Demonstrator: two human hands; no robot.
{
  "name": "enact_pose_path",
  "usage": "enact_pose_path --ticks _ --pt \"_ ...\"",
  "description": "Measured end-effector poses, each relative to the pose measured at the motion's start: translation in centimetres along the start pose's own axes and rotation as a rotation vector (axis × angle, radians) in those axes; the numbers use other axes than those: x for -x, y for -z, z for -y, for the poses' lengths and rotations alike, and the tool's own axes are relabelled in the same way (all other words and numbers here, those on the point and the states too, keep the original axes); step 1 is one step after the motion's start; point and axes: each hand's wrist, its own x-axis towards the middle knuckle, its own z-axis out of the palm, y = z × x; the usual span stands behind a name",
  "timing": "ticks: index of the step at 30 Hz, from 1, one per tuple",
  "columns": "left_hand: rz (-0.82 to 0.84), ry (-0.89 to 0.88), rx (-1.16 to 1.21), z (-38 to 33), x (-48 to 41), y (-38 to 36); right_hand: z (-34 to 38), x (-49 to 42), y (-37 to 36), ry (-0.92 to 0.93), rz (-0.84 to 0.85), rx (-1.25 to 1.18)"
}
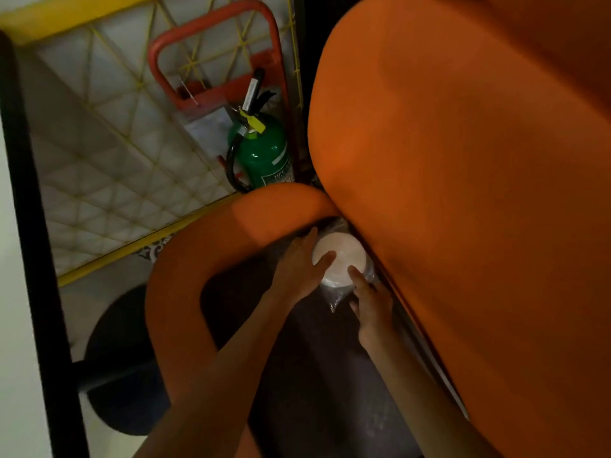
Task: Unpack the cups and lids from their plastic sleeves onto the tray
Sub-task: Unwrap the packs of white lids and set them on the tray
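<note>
Hands meet at the far end of a dark padded chair seat (314, 375), where a white round stack wrapped in a clear plastic sleeve (342, 256) sits tucked against the big orange moulded backrest (463, 193) on the right. Its flat circular face is turned up toward the camera, so its long axis runs down into the seat, tipped slightly toward the near side, where a thin band of its side wall shows. How long the stack is stays hidden, and I cannot tell whether it holds cups or lids. Loose crinkled plastic trails off its near edge.

The left hand (299, 266) grasps the stack from the left, fingers (310, 234) spread round its far side and the thumb laid across the white face. The right hand (372, 304) comes in from the near right, its index finger straight with the tip on the rim. Its other fingers curl toward the loose plastic, and whether they pinch it I cannot tell.

An orange looped armrest (185, 276) curves along the left of the seat. Farther left stand a green fire extinguisher (261, 153) and a red hand truck (211, 61).
</note>
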Motion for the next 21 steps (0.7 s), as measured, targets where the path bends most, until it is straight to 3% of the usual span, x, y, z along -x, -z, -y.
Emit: enact_pose_path --ticks 5,11,18,21 --pt "-0.033 0.098 0.176 0.0 2.5 -0.9 -0.3 0.8 0.1 -0.039 0.066 -0.029" --pt "-0.081 0.240 0.308 -1.5 7.2 0.9 1.0 6.0 1.0 0.091 0.124 0.065" --pt "-0.239 0.307 0.832 -5.6 14.4 9.7 6.9 15.6 0.0 0.294 0.402 0.103" --pt "-0.206 0.232 0.911 -5.9 18.4 14.3 8.0 20.0 -1.7 0.375 0.467 0.223"
